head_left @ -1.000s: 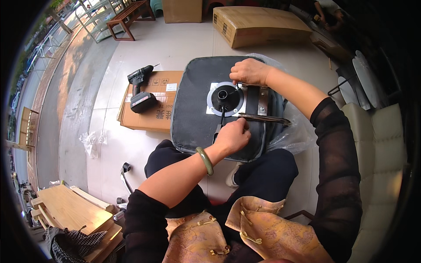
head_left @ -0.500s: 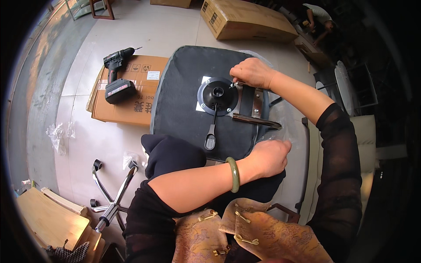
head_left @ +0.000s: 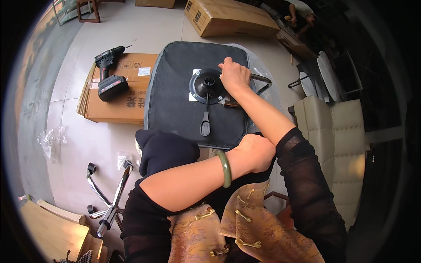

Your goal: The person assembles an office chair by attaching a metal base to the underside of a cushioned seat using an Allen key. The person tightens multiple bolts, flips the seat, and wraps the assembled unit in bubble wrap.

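Note:
A dark padded chair seat (head_left: pixel 171 96) lies with its underside up in front of me. A round black mounting plate (head_left: pixel 205 83) with screws at its corners sits on it, and a lever with a black paddle handle (head_left: pixel 205 127) sticks out toward me. My right hand (head_left: pixel 235 78) is over the plate's right side, fingers curled together; whatever they hold is hidden. It covers much of the metal bracket beside the plate. My left hand (head_left: pixel 258 153), below a green bangle (head_left: pixel 225 168), is closed near the seat's near right corner, its contents out of sight.
A cordless drill (head_left: pixel 109 76) rests on a cardboard box (head_left: pixel 118 109) at left. A chrome five-star chair base (head_left: pixel 109 210) lies on the floor at lower left. Beyond the seat is a large carton (head_left: pixel 232 19). A beige padded sofa (head_left: pixel 333 153) stands right; another person is at far right.
My right hand has swung left and nearer, from the bracket's far edge to over the bracket. My left hand remains closed near the seat corner. The whole view has shifted slightly.

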Tool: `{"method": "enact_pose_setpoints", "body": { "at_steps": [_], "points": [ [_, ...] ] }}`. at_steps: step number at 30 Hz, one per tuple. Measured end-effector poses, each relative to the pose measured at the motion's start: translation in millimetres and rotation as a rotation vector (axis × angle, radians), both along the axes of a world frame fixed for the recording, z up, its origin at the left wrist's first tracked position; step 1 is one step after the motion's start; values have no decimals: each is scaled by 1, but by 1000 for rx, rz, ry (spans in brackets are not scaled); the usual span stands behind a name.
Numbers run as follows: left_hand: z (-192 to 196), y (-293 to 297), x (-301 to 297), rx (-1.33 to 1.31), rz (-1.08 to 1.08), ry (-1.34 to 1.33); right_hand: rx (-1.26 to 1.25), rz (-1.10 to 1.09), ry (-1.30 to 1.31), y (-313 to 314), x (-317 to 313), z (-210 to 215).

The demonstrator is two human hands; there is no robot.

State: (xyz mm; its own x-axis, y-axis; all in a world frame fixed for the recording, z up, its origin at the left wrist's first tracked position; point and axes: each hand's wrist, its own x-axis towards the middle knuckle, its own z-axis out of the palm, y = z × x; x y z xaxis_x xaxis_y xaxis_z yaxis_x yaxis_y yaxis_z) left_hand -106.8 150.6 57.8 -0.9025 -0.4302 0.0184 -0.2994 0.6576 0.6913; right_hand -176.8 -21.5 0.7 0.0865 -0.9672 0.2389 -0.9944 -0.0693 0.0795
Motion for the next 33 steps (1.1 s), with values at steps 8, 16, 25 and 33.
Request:
{"method": "enact_pose_setpoints", "body": {
  "at_steps": [8,16,25,33],
  "points": [
    [-17,23,59,-48,-7,-305,38,-352,-131,-7,27,-12],
    [-30,14,69,-76,237,-233,79,-111,-135,-7,9,1],
    [-20,-77,32,-100,1160,413,592,133,-1175,18,-40,93],
    [-51,-91,-19,971,599,880,709,150,-1712,54,-88,82]
  ]
}}
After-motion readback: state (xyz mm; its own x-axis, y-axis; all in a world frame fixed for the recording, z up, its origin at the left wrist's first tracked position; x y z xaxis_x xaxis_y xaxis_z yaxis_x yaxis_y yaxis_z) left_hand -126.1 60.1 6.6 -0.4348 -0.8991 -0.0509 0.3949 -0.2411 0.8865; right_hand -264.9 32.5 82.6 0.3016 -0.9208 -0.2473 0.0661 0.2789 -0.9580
